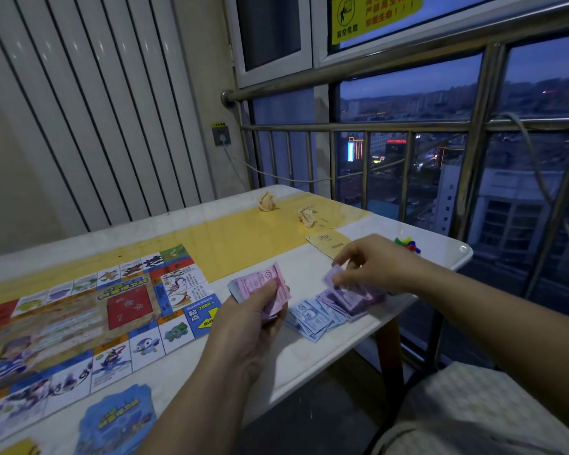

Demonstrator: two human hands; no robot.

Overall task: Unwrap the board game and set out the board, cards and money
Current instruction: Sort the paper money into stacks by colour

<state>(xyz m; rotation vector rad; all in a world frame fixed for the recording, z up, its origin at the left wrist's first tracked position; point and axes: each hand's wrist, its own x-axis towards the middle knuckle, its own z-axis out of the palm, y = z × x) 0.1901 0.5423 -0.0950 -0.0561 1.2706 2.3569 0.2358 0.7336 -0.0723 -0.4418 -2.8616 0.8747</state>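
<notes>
The colourful game board [79,320] lies unfolded on the left of the table [230,234]. My left hand [253,310] grips a stack of pink play money [260,284] just right of the board. My right hand [372,264] pinches a purple note [330,279] over a purple pile of notes [352,298]. A fanned pile of blue notes [309,318] lies beside it, toward me. A stack of blue cards [119,418] sits near the table's front edge.
Two crumpled paper balls [267,201] [307,215] lie at the far side. A yellow card [327,241] and coloured plastic tokens [408,244] sit behind my right hand. A steel railing [408,126] and window stand beyond. A cushioned seat [473,408] is at lower right.
</notes>
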